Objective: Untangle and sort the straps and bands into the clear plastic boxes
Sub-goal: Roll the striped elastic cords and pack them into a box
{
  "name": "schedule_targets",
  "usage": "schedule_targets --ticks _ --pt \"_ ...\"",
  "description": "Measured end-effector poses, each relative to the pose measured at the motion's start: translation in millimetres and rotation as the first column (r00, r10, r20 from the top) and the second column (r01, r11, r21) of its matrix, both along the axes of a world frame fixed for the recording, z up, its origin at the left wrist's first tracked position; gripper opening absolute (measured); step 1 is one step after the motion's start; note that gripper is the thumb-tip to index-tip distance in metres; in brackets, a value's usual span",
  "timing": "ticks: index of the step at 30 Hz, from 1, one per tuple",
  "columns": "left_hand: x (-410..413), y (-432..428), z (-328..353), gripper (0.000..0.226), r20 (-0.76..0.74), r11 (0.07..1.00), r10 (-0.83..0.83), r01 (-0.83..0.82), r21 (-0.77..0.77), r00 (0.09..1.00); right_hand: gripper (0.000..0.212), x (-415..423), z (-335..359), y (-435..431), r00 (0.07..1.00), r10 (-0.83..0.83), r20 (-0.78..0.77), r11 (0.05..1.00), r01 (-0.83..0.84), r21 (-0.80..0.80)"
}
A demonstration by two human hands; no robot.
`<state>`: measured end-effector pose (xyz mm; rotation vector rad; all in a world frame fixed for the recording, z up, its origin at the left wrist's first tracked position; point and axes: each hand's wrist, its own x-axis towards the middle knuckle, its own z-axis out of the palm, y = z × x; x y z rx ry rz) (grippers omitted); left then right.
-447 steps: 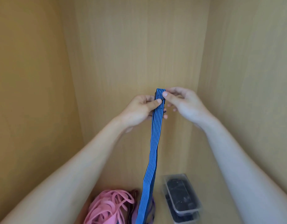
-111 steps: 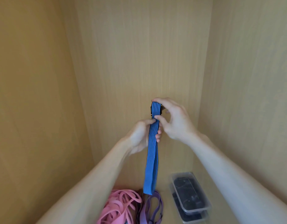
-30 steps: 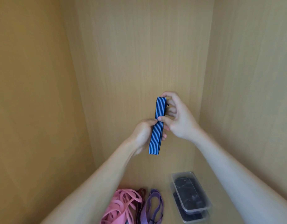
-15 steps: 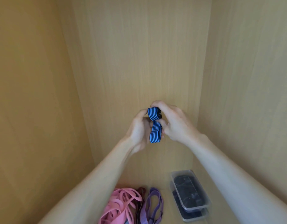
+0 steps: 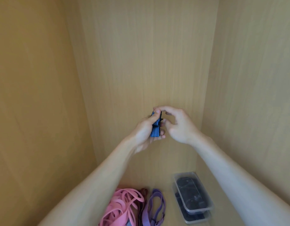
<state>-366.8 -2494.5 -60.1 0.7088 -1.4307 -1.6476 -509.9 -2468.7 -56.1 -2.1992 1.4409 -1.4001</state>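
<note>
A blue strap with black stripes [image 5: 155,129] is folded into a short bundle, held up in front of the back wall. My left hand [image 5: 144,132] grips the bundle, thumb across its front. My right hand [image 5: 178,124] reaches over from the right and its index fingertip touches the bundle's top end, the other fingers loosely curled. Below on the shelf lie a tangle of pink bands [image 5: 123,207], a dark red band [image 5: 143,192] and a purple strap [image 5: 154,207]. Two stacked clear plastic boxes [image 5: 204,209] with black straps inside stand at the lower right.
Wooden cabinet walls close in at the left [image 5: 34,95], back [image 5: 141,62] and right [image 5: 255,95]. The shelf floor [image 5: 169,209] shows between the purple strap and the boxes.
The long hanging blue strap has been folded up in stages into a short bundle. In the last half second the bundle settled into my left hand and my right hand loosened.
</note>
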Motion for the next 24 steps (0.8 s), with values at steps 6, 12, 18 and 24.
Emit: schedule_targets --ticks 6,12,18,24 --pt "-5 -3 -1 0.042 -0.012 0.999 0.009 -0.009 -0.033 1.0 0.041 -2 0 -4 0.974 0.005 0.225 1.0 -0.009 0.015" --pt "-6 -2 -2 0.039 -0.001 0.998 -0.01 0.01 -0.058 1.0 0.017 -11 1 -7 0.884 0.058 0.463 0.956 -0.183 0.23" --pt "-5 -2 -9 0.048 -0.064 0.998 -0.007 0.003 -0.069 0.998 0.028 -17 2 -7 0.897 0.078 0.435 0.96 -0.184 0.209" --pt "-6 -2 -13 0.045 -0.02 0.997 0.046 -0.047 -0.056 0.999 0.028 -16 4 -7 0.913 0.034 0.406 0.987 -0.096 0.133"
